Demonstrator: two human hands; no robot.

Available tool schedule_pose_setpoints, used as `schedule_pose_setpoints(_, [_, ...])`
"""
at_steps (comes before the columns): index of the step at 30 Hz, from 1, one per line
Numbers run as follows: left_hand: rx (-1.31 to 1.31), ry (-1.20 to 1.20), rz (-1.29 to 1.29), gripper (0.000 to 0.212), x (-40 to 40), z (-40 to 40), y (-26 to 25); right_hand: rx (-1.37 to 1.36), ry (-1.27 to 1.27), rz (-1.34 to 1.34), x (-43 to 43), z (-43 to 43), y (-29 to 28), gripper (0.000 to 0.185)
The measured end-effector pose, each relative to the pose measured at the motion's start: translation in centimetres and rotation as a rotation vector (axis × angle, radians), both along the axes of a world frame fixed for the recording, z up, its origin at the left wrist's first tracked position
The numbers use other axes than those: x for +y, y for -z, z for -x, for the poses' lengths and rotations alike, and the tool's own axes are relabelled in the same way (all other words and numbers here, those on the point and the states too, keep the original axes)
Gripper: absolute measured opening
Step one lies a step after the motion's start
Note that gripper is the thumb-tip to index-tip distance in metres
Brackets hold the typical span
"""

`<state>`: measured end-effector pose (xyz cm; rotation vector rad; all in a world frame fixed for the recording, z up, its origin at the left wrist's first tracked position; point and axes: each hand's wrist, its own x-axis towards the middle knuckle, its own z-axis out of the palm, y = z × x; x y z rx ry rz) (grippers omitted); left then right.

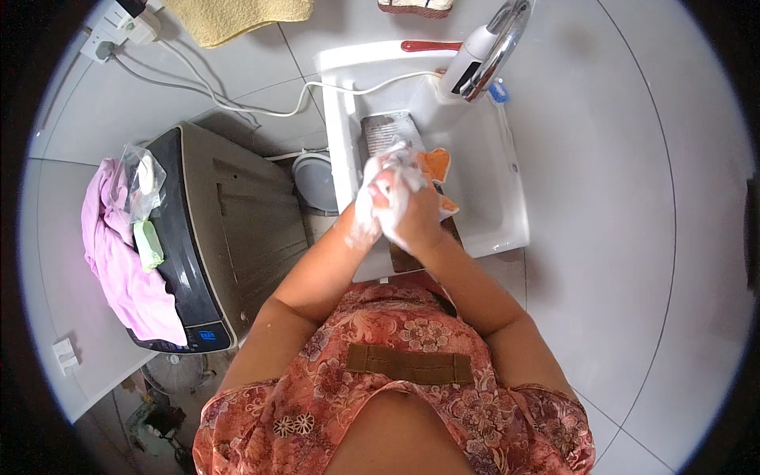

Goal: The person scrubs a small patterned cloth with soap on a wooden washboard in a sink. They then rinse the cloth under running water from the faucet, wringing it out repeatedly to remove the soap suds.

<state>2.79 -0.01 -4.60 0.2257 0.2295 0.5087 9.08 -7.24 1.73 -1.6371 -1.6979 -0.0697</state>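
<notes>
My left hand and my right hand are pressed together over a white sink, both thick with white suds. Between them they grip a foamy cloth, whose orange, white-edged parts stick out past my right hand. Foam and overlapping fingers hide the rest of it. Below my hands a ridged washboard leans in the basin, its brown lower end showing near my body. Suds also coat my left wrist.
A white tap with a chrome spout rises at the back, its cord running to a wall socket. A blue-bristled brush and a red handle lie on the rim. Left stand a grey bucket and a washing machine.
</notes>
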Motion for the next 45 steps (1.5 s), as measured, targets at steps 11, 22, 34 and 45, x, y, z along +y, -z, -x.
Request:
schedule_pose_setpoints(11, [-0.268,-0.043,-0.270,0.051,1.0,-1.7,3.6,0.202,0.080,0.130,0.4,-1.1,0.0,0.020])
schedule_pose_setpoints(22, [0.470,-0.033,0.065,0.041,-1.3,-3.2,-5.7,0.510,0.456,0.156,5.6,-7.6,5.0,0.019])
schedule_pose_setpoints(34, [0.383,-0.084,0.122,0.037,-2.4,-3.5,-4.3,0.154,0.419,0.253,5.7,-7.4,1.8,0.027])
schedule_pose_setpoints(45, [-0.148,-0.099,0.140,0.033,0.7,-1.8,12.5,0.004,0.090,0.091,2.3,-1.5,0.0,0.015])
